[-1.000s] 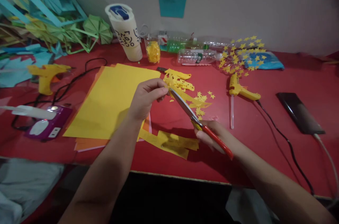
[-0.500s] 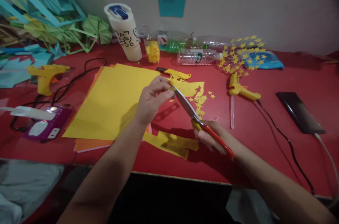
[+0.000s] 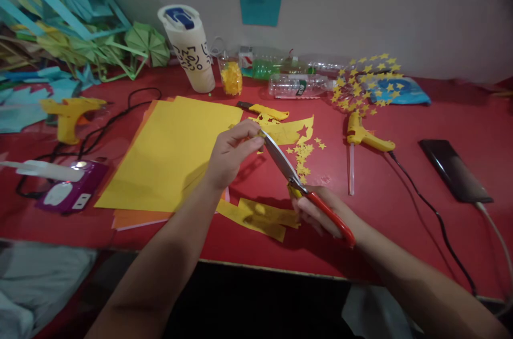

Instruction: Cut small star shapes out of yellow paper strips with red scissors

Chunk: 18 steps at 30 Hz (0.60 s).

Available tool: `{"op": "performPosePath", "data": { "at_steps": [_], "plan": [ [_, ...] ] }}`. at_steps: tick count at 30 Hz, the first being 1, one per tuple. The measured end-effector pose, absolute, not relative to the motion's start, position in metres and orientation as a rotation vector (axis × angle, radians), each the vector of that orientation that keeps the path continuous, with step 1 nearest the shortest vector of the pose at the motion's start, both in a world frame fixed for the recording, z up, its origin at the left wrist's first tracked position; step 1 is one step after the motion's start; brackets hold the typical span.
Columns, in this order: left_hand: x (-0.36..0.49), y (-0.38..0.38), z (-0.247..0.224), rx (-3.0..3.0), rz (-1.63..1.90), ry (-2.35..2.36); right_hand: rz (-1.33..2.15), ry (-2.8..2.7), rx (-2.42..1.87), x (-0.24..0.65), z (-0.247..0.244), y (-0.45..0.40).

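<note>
My left hand [image 3: 236, 148] is closed in a pinch on a bit of yellow paper [image 3: 261, 134] at its fingertips. Wrapped round the handles of red-handled scissors [image 3: 282, 160] is my right hand [image 3: 323, 211]. The blade tips meet the paper at my left fingers. Just behind the blades is a yellow paper strip [image 3: 286, 132] with a star-shaped hole near its right end; I cannot tell if it joins the pinched bit. Small yellow paper stars [image 3: 303, 155] lie in a pile right of the blades. Yellow strips [image 3: 256, 219] lie below my hands.
A stack of yellow sheets [image 3: 172, 152] lies left, a yellow cutter [image 3: 268, 111] behind my hands. Glue guns [image 3: 366, 136] [image 3: 68, 115] with cords flank the work. A tumbler [image 3: 190, 50], plastic bottles [image 3: 300, 85], a star cluster [image 3: 366, 83] and a phone [image 3: 452, 171] stand or lie around.
The yellow strip behind the scissors has shifted, its right end now higher and farther right. My left hand has moved slightly down; the scissors handles have lowered a little. The scissors are still in my right hand.
</note>
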State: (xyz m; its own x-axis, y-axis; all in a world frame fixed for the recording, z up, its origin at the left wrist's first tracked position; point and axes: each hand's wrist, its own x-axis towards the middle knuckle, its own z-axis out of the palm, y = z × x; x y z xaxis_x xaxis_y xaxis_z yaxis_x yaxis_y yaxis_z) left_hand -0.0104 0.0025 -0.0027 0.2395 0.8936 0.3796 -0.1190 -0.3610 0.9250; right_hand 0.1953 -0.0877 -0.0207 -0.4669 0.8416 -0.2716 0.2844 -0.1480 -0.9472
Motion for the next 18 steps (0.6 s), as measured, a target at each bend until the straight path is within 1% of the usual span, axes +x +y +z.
{"op": "performPosePath", "data": {
  "at_steps": [8, 18],
  "plan": [
    [-0.01, 0.0027, -0.0035, 1.499, 1.326, 0.718, 1.58, -1.722, -1.335, 0.1934, -0.0205, -0.0879],
    [-0.0106, 0.0027, -0.0046, 1.545, 1.307, 0.774, 1.593, -1.705, -1.354, 0.1913, -0.0168, -0.0863]
  ]
}}
